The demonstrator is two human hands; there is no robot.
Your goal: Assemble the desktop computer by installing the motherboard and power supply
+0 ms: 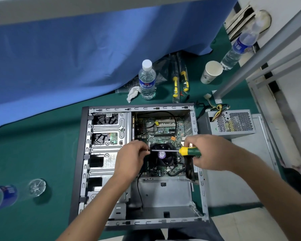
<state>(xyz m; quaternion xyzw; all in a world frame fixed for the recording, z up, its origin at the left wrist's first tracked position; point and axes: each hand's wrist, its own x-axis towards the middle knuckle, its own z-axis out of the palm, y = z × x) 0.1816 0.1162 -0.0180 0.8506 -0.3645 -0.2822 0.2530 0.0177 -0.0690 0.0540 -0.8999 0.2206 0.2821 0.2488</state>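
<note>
An open grey computer case (pixel 87 153) lies on its side on the green mat. Inside it sits the green motherboard (pixel 163 129) with a black CPU fan (pixel 162 157). My right hand (pixel 214 152) grips the yellow-and-green handle of a screwdriver (pixel 189 151), held level above the fan. My left hand (pixel 132 157) pinches the tip end of its metal shaft. The grey power supply (pixel 233 122) with coloured wires stands outside the case, to its right.
A water bottle (pixel 147 80) and a crumpled tissue (pixel 133 93) stand behind the case. Two packed screwdrivers (pixel 180 82), a paper cup (pixel 211 72) and a second bottle (pixel 240 44) lie further right. A bottle (pixel 5 195) lies at the left. A case side panel (pixel 233 171) lies at right.
</note>
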